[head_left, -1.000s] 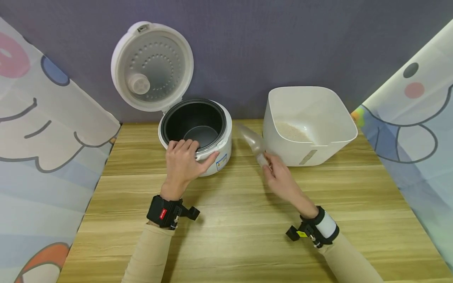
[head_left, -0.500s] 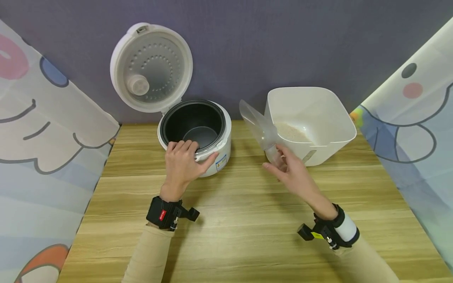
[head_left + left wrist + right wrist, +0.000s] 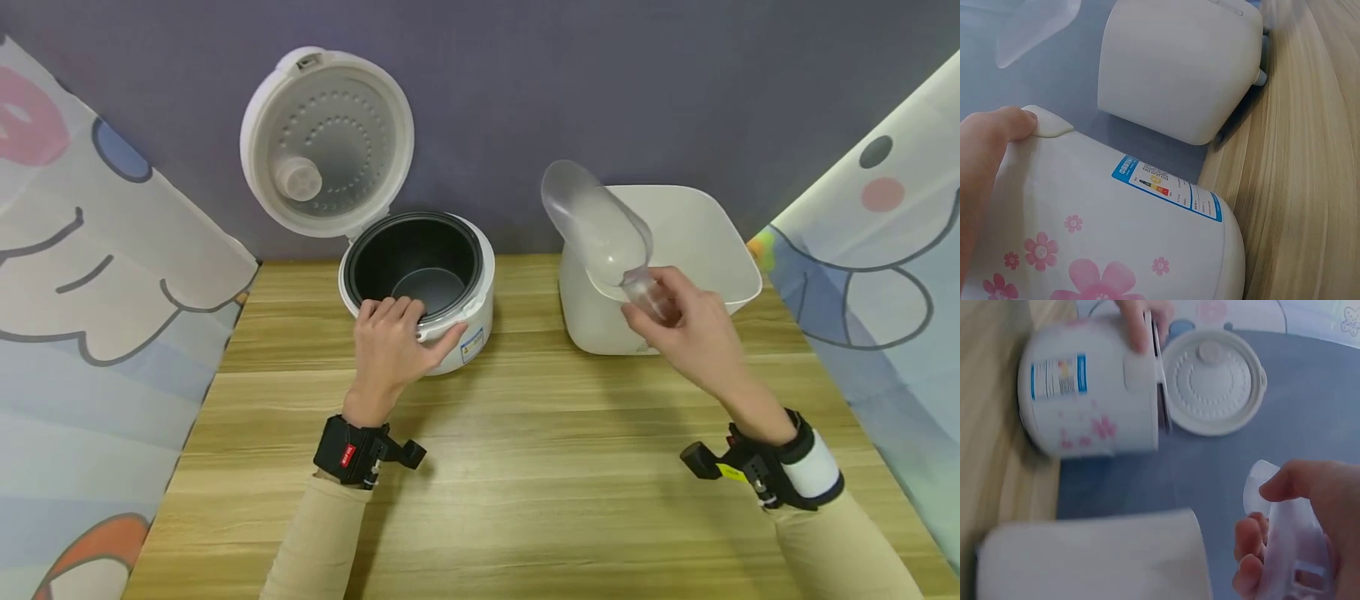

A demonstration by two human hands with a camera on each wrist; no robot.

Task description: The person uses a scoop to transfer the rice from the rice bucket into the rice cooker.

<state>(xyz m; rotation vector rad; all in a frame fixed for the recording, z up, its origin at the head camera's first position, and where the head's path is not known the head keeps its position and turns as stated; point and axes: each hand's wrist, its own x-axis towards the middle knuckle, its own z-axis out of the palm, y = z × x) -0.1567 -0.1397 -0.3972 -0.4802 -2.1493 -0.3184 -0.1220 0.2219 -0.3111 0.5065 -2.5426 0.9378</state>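
Note:
In the head view my left hand (image 3: 386, 350) grips the front rim of a white rice cooker (image 3: 478, 312), fingers over the edge and thumb along the outside. The cooker's lid (image 3: 345, 142) is raised, and its dark inner pot (image 3: 412, 242) shows bare at the bottom. My right hand (image 3: 697, 333) holds a clear plastic scoop (image 3: 600, 229) by its handle, with the bowl tilted up to the left. The scoop overlaps the white rice bin (image 3: 600, 325) and hides most of its inside. In the right wrist view, thumb and fingers wrap the scoop's handle (image 3: 1291, 550).
A wooden table (image 3: 495, 492) carries the cooker and the bin, which stand apart near its back edge. Behind them rises a dark grey wall panel (image 3: 480, 108). Cartoon-printed sheets (image 3: 67, 400) flank both sides.
My right hand has moved right with the scoop, from between cooker and bin to over the bin's front, raising the scoop's bowl. My left hand stays on the cooker's rim.

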